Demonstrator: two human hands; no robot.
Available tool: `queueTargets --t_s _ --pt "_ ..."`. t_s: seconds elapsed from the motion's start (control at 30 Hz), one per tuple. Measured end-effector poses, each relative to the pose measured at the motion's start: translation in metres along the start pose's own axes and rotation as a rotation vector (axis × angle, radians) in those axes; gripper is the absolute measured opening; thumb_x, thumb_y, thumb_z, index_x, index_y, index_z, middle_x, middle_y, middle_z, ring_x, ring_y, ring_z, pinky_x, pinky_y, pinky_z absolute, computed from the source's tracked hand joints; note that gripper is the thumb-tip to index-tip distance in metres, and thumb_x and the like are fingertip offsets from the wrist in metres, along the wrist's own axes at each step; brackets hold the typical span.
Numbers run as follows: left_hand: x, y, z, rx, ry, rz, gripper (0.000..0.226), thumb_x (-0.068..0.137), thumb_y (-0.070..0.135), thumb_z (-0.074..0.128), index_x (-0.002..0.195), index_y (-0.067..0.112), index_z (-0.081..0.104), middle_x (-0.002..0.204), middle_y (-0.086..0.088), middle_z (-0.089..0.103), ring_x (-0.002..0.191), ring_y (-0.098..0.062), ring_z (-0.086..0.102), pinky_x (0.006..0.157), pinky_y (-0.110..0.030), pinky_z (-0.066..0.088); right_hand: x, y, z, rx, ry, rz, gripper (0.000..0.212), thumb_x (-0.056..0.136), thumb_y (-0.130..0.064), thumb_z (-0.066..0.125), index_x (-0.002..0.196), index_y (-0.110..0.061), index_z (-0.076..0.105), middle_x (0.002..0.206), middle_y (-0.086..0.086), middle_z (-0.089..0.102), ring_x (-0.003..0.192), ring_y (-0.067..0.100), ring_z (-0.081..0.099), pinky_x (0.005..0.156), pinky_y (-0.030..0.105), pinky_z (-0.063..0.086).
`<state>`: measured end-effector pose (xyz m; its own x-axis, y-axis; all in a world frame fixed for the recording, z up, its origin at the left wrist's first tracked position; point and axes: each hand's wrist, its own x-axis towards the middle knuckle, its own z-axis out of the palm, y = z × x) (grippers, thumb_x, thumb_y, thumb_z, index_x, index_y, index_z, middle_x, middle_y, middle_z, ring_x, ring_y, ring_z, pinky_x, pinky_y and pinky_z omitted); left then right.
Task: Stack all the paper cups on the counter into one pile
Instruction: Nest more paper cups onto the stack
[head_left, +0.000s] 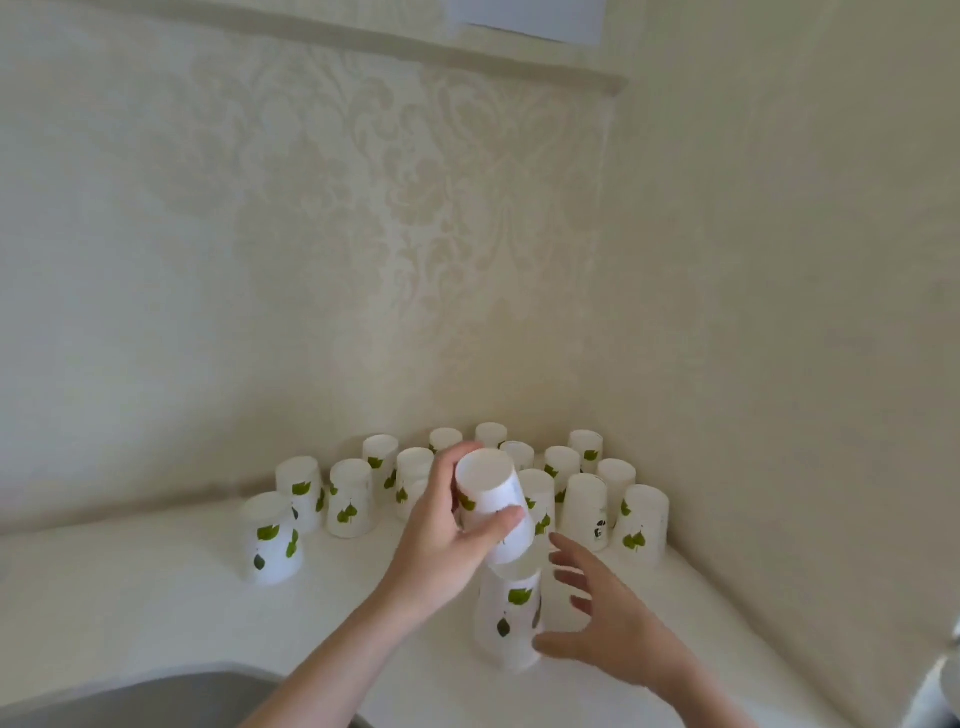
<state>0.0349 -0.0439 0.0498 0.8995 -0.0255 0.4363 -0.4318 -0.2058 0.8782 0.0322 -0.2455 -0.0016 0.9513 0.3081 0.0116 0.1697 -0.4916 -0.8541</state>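
Observation:
Several white paper cups with green leaf prints stand upside down on the white counter (156, 597), most of them clustered toward the corner (639, 522). My left hand (441, 545) grips one upturned cup (491, 499), tilted, its rim just over the base of another upturned cup (509, 618) standing nearer to me. My right hand (608, 618) is beside that lower cup, fingers spread, thumb touching its lower right side. One cup (272, 540) stands apart at the left.
Patterned wallpaper walls meet in a corner behind the cups. A grey sink (130, 701) edge shows at the bottom left. A white object (935, 696) sits at the bottom right edge.

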Motion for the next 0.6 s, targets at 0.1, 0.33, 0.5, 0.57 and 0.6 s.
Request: queueTargets --t_s 0.1,0.33,0.5,0.57,0.6 --pt "-0.006 -0.01 0.009 0.052 -0.108 -0.034 0.059 0.079 0.031 0.077 0.126 0.039 0.043 0.112 0.024 0.059 0.111 -0.002 0.056 0.095 -0.022 0.049 0.006 0.012 -0.038 0.202 0.282 -0.006 0.06 0.077 0.012 0.061 0.119 -0.031 0.054 0.119 -0.003 0.06 0.116 0.016 0.058 0.086 0.02 0.052" --pt "-0.023 -0.038 0.014 0.135 -0.229 -0.141 0.057 0.075 0.032 0.078 0.119 0.04 0.042 0.111 0.017 0.059 0.109 -0.006 0.057 0.096 -0.02 0.047 0.05 0.035 -0.082 -0.266 0.672 0.116 0.064 0.083 -0.013 0.067 0.141 -0.011 0.04 0.138 0.012 0.045 0.127 0.027 0.043 0.102 0.037 0.037" --pt "-0.035 -0.044 0.0 0.048 -0.254 -0.172 0.093 0.066 0.048 0.082 0.14 0.041 0.025 0.138 0.024 0.045 0.13 0.005 0.041 0.11 -0.019 0.028 0.072 0.039 -0.076 -0.558 0.646 0.172 0.061 0.086 -0.035 0.062 0.139 -0.014 0.041 0.133 0.011 0.052 0.123 0.031 0.047 0.094 0.043 0.045" --pt "-0.034 -0.042 -0.032 0.043 -0.009 -0.093 0.08 0.067 0.052 0.08 0.135 0.04 0.039 0.136 0.024 0.051 0.131 0.003 0.044 0.109 -0.022 0.031 0.075 0.039 -0.076 -0.537 0.625 0.195 0.056 0.086 -0.036 0.061 0.136 -0.016 0.045 0.13 0.011 0.056 0.119 0.032 0.05 0.092 0.042 0.045" --pt "-0.033 -0.043 -0.054 0.084 0.164 -0.05 0.065 0.071 0.046 0.079 0.128 0.04 0.048 0.132 0.023 0.054 0.128 -0.001 0.048 0.107 -0.024 0.034 0.074 0.036 -0.076 -0.497 0.621 0.205 0.056 0.087 -0.034 0.062 0.136 -0.016 0.044 0.13 0.013 0.057 0.119 0.033 0.051 0.092 0.042 0.045"
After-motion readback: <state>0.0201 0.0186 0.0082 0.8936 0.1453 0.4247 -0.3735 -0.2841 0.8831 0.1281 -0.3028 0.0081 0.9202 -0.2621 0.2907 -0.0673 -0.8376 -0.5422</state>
